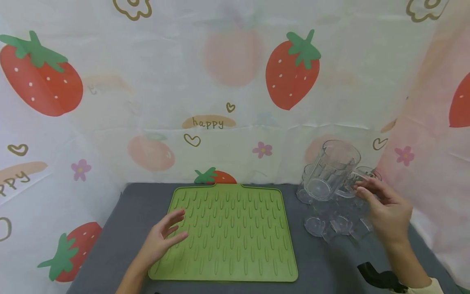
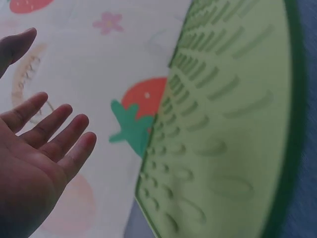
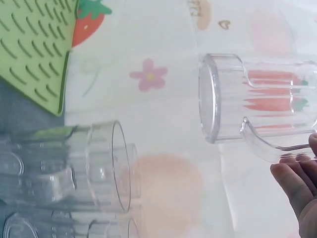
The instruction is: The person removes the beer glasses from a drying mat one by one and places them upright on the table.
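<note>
A clear plastic-looking or glass mug [image 1: 332,169] is lifted and tilted at the right of the head view. My right hand [image 1: 391,210] holds it by the handle; in the right wrist view the fingers [image 3: 294,186] are curled at that handle. Several more clear mugs [image 1: 314,226] stand close together on the table below the raised one, partly hidden by it and by the hand. My left hand [image 1: 161,239] hovers over the left edge of a green ridged mat [image 1: 235,234], its fingers spread and holding nothing.
The mat lies on a dark grey table [image 1: 128,228], just left of the standing mugs. A white cloth [image 1: 165,102] printed with strawberries hangs behind the table and along both sides. A black strap [image 1: 382,277] is near my right wrist.
</note>
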A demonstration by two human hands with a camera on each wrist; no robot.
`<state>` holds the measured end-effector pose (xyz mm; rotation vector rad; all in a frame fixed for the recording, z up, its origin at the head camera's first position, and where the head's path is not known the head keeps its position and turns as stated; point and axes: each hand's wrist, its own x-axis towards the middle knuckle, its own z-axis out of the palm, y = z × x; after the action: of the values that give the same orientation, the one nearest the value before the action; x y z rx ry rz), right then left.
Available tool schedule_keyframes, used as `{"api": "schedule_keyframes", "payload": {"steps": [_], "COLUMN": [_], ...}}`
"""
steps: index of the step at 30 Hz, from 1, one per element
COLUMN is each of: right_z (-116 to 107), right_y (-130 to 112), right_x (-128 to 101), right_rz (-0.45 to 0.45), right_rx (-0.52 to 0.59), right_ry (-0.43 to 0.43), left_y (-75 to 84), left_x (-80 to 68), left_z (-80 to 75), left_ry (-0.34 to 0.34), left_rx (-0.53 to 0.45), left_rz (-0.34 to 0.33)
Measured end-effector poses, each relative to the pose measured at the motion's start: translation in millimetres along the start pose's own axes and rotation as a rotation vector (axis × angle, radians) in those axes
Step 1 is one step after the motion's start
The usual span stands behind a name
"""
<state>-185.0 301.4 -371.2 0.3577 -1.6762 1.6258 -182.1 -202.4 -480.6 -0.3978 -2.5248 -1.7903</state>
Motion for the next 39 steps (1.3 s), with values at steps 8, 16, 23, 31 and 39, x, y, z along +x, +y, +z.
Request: {"api": "schedule_keyframes", "payload": {"steps": [8,16,23,31,39], "right_z": [-19,-42,-63,-81,-96], "right_y": [3,10,18,25,31], "right_x": [2,4,5,4,-2], "right_rz": [0.016,0.03,0.06,0.081,0.119], "right_rx": [-0.228,-0.38,-0.458,-0.554,-0.675], "right_ry": [0.136,0.239,0.334,0.409,0.441], "left_y": [-17.5,-30.8,-39.1,-46.8,-53.7], "left_x": [-15.1,-30.7,-42.1,-50.2,-51.9], "left_z": [-7.0,-16.7,-24.9,-31.0,-34.3], "left_ry": [0.017,0.028,-0.003,-0.095,-0.171], "left_rx": [0.108,0.191,0.275,0.357,0.404], "left_rz": [-0.088,-0.133,-0.201,-0.368,-0.395]}}
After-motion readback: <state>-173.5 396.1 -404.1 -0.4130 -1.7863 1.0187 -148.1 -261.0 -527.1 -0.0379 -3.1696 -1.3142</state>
